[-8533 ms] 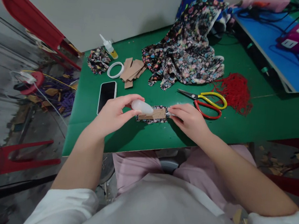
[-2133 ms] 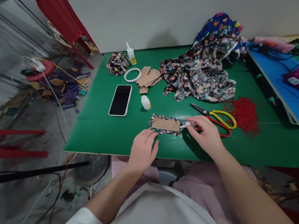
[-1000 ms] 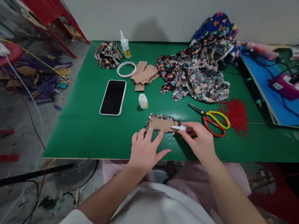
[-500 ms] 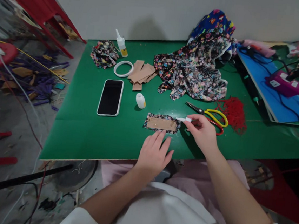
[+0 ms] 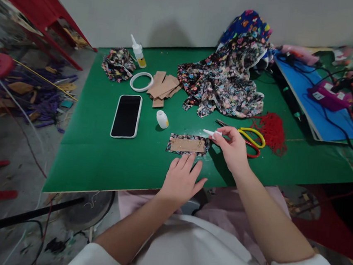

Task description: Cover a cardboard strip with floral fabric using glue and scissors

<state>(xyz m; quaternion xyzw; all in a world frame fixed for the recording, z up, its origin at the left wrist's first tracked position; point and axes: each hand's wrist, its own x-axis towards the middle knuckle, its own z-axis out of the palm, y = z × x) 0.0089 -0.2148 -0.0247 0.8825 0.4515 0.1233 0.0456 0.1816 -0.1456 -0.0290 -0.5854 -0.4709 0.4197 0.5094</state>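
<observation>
A brown cardboard strip [image 5: 185, 145] lies on a small piece of dark floral fabric [image 5: 169, 145], with shiny spots on its surface. Fingers spread, my left hand [image 5: 181, 176] rests at the near edge of this piece. Between the thumb and fingers of my right hand [image 5: 233, 148] is a white glue bottle nozzle cap [image 5: 211, 133], its tip pointing left above the strip's right end. The uncapped small glue bottle [image 5: 162, 120] stands tilted in view just beyond the strip. Scissors [image 5: 251, 137] with yellow and red handles lie partly behind my right hand.
On the green table [image 5: 80, 156] lie a phone [image 5: 127, 116], a white ring [image 5: 141, 81], cardboard strips [image 5: 163, 87] and a capped glue bottle [image 5: 138, 54]. Floral cloth [image 5: 225, 83] is heaped at the back. Red threads [image 5: 272, 131], a blue folder [image 5: 317, 100] and cables are at right.
My right hand has shifted slightly, lifting the nozzle cap a little away from the fabric's right end. My left hand stays at the near edge. The whole view has moved slightly.
</observation>
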